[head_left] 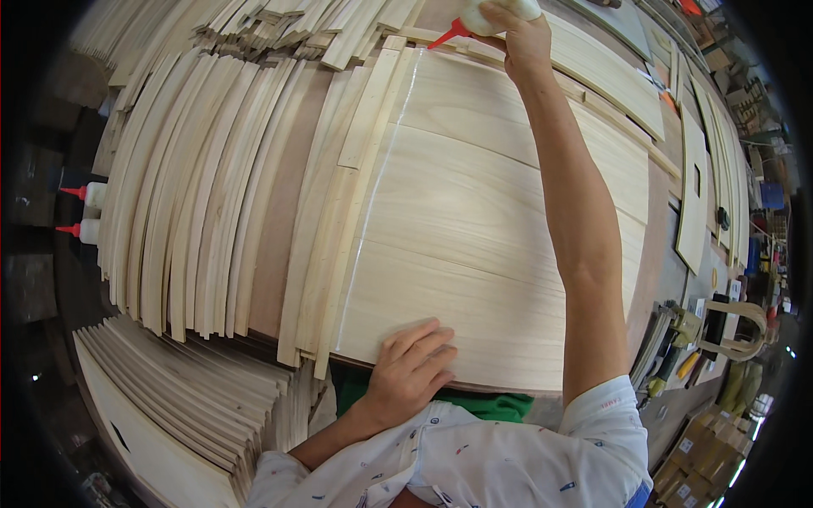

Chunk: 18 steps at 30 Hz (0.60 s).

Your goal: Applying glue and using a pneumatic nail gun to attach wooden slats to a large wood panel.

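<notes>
A pale wooden panel (474, 203) lies flat before me, with a thin white line of glue (366, 222) along its left edge. At the far left corner, my right hand (527, 38) is wrapped round a white glue bottle (491, 15), whose red nozzle (449, 34) points down at the end of that line. The top of the bottle is cut off by the frame. My left hand (412, 364) rests on the panel's near edge, fingers stretched out and holding nothing. Wooden strips (343, 245) border the panel on its left.
Rows of loose wooden slats (199, 186) fill the left, with more slats (288, 25) behind. Curved boards (178, 398) stand stacked at lower left. Two red-tipped bottles (88, 230) sit at the far left. Tools (677, 339) and cardboard boxes (707, 457) are on the right.
</notes>
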Motion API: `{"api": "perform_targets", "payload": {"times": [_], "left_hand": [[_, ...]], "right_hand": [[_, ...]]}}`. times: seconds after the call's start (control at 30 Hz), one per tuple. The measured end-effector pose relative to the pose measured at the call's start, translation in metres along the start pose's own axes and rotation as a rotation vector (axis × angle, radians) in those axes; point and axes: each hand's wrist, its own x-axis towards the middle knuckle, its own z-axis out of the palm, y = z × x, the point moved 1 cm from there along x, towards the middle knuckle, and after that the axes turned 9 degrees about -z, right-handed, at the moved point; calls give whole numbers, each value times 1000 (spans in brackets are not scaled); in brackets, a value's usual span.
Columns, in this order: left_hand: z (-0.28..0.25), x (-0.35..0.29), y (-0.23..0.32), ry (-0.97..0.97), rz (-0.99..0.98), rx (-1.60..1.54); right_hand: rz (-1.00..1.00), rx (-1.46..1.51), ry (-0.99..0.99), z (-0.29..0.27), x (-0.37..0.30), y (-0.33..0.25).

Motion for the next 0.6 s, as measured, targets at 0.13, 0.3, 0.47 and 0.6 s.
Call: {"api": "perform_targets", "payload": {"times": [0.13,0.3,0.47,0.6], "left_hand": [[1,1,2,7,7,7],[1,1,1,5,3,26],[2,0,3,-5,15,45],[3,0,5,-15,-11,72]], "right_hand": [[-60,-70,9,-28,5,-4],[-37,-101,74,-56,-13,-40],[-78,-141,101,-104,-20,-62],[-132,-217,144,-149,-26,-77]]}}
